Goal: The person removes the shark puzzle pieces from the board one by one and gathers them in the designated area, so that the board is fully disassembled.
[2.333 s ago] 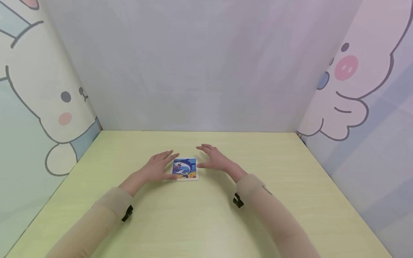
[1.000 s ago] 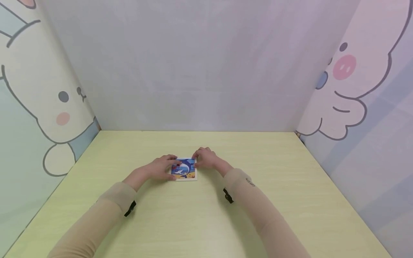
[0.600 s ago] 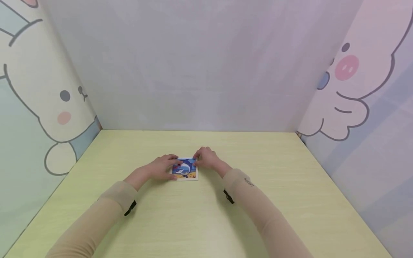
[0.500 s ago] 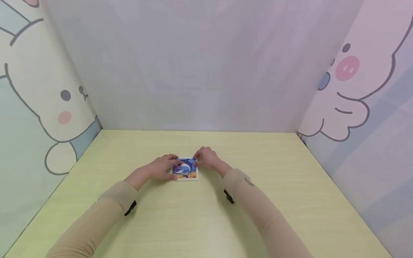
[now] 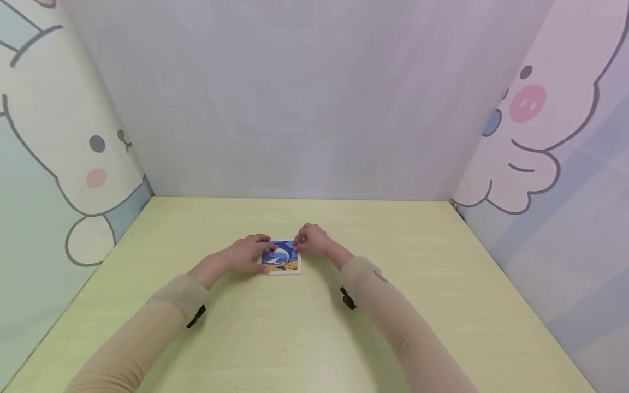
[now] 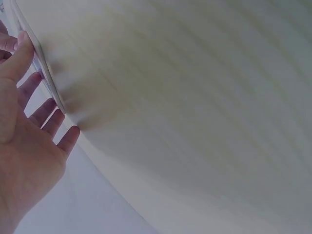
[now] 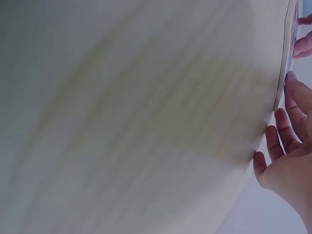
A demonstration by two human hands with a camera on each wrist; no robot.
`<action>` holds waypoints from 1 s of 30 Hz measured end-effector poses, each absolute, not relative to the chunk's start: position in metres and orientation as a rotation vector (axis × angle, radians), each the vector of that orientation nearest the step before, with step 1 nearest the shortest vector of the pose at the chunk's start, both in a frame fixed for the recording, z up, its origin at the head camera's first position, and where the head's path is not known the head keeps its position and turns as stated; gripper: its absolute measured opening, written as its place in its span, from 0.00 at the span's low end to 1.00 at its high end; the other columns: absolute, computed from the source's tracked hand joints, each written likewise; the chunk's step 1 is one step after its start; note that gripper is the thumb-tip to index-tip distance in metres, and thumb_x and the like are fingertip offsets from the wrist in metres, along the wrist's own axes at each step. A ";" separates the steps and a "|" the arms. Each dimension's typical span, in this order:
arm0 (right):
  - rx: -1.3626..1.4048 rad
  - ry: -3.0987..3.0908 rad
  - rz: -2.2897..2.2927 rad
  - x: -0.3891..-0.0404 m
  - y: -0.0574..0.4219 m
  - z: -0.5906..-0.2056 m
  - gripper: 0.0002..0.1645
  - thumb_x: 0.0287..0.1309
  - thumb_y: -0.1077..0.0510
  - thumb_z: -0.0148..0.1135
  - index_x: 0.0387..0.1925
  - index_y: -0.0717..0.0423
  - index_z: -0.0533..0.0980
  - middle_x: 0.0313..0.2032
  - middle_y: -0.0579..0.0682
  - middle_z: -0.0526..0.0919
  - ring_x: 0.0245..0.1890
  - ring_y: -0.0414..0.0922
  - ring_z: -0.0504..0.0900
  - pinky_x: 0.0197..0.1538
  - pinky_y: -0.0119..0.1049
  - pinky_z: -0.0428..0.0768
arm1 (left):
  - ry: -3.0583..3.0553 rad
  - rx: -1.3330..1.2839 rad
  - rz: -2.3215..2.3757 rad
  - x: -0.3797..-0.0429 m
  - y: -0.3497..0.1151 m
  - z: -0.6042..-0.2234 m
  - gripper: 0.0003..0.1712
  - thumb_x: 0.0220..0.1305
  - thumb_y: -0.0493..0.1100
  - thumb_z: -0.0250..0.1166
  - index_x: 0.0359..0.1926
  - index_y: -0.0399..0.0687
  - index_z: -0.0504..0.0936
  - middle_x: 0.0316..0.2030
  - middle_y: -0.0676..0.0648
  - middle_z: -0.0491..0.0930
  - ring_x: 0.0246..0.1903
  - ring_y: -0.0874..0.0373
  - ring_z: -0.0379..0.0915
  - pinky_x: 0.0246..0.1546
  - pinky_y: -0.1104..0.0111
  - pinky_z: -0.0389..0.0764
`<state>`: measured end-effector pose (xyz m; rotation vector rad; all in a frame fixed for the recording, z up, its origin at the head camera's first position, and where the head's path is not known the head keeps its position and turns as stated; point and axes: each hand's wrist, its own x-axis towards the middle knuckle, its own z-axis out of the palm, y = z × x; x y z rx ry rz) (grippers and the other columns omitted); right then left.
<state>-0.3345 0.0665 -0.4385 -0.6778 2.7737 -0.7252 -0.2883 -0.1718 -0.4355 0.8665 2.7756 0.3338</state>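
Left fingers [image 6: 68, 139] spread, right fingers [image 7: 274, 143] curled

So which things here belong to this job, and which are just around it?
In the job:
card
left hand, at its left side
right hand, at its upper right corner

Just around:
table, bearing the card
rabbit print
pig print

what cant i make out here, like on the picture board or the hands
Picture board, left side: partly covered by the left hand, head view.
Its front: seen nearly edge-on and cut off by the frame, both wrist views.
Whether the right hand pinches anything: detail too small, head view.
Right sleeve lettering: too small and blurred, head view.
Rabbit drawing: cut off by the left edge, head view.
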 end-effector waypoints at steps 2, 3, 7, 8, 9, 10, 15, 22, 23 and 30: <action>-0.680 2.779 -0.739 -0.335 0.066 -0.438 0.09 0.52 0.54 0.69 0.36 0.51 0.82 0.44 0.49 0.76 0.46 0.46 0.72 0.55 0.42 0.71 | 2.771 0.860 0.344 -0.288 -0.172 -0.434 0.38 0.57 0.58 0.66 0.67 0.56 0.66 0.69 0.41 0.57 0.66 0.40 0.54 0.62 0.42 0.59; -0.683 2.781 -0.744 -0.335 0.066 -0.438 0.10 0.52 0.54 0.69 0.37 0.52 0.81 0.43 0.49 0.76 0.45 0.45 0.72 0.53 0.40 0.72 | 2.768 0.862 0.351 -0.288 -0.173 -0.434 0.38 0.57 0.58 0.66 0.67 0.56 0.67 0.69 0.41 0.58 0.66 0.40 0.54 0.62 0.41 0.59; -0.691 2.789 -0.740 -0.334 0.065 -0.437 0.13 0.51 0.52 0.70 0.38 0.52 0.81 0.41 0.48 0.75 0.42 0.44 0.72 0.50 0.38 0.72 | 2.756 0.862 0.368 -0.288 -0.173 -0.431 0.38 0.56 0.58 0.67 0.66 0.56 0.67 0.68 0.40 0.58 0.66 0.39 0.54 0.62 0.41 0.59; -0.695 2.789 -0.743 -0.334 0.066 -0.436 0.14 0.51 0.52 0.70 0.39 0.52 0.81 0.40 0.48 0.74 0.42 0.44 0.72 0.50 0.38 0.72 | 2.754 0.860 0.364 -0.288 -0.173 -0.431 0.39 0.55 0.59 0.67 0.66 0.56 0.67 0.69 0.41 0.57 0.66 0.39 0.54 0.62 0.41 0.59; -0.699 2.793 -0.736 -0.334 0.066 -0.436 0.14 0.51 0.52 0.70 0.39 0.52 0.81 0.40 0.48 0.74 0.42 0.44 0.72 0.50 0.38 0.72 | 2.751 0.863 0.364 -0.288 -0.173 -0.431 0.40 0.55 0.60 0.67 0.67 0.56 0.67 0.69 0.40 0.57 0.66 0.38 0.53 0.62 0.41 0.59; -0.717 2.804 -0.725 -0.333 0.066 -0.435 0.14 0.51 0.52 0.71 0.38 0.52 0.81 0.39 0.48 0.74 0.41 0.44 0.72 0.49 0.38 0.72 | 2.746 0.859 0.364 -0.289 -0.173 -0.431 0.41 0.54 0.61 0.67 0.67 0.56 0.67 0.69 0.40 0.57 0.67 0.38 0.53 0.62 0.41 0.58; -0.725 2.821 -0.703 -0.330 0.065 -0.434 0.16 0.50 0.51 0.71 0.39 0.53 0.82 0.40 0.49 0.75 0.42 0.45 0.73 0.50 0.38 0.73 | 2.737 0.847 0.376 -0.289 -0.172 -0.432 0.43 0.53 0.63 0.67 0.67 0.56 0.66 0.70 0.40 0.56 0.68 0.38 0.51 0.62 0.40 0.57; -0.698 2.823 -0.705 -0.333 0.063 -0.437 0.17 0.49 0.50 0.71 0.41 0.53 0.82 0.42 0.48 0.75 0.43 0.44 0.72 0.51 0.38 0.72 | 2.752 0.840 0.367 -0.287 -0.172 -0.431 0.43 0.53 0.63 0.67 0.67 0.56 0.67 0.69 0.40 0.57 0.67 0.38 0.51 0.62 0.40 0.57; -0.695 2.824 -0.704 -0.334 0.063 -0.438 0.17 0.49 0.50 0.71 0.40 0.52 0.82 0.41 0.48 0.75 0.43 0.44 0.71 0.50 0.38 0.72 | 2.752 0.839 0.372 -0.287 -0.172 -0.431 0.43 0.52 0.63 0.67 0.67 0.55 0.67 0.69 0.40 0.57 0.67 0.38 0.51 0.62 0.40 0.57; -0.662 2.825 -0.704 -0.337 0.064 -0.441 0.17 0.50 0.50 0.71 0.41 0.52 0.82 0.41 0.48 0.75 0.44 0.45 0.71 0.51 0.40 0.71 | 2.764 0.850 0.370 -0.288 -0.172 -0.434 0.42 0.52 0.63 0.67 0.66 0.55 0.68 0.68 0.40 0.58 0.67 0.38 0.53 0.62 0.40 0.59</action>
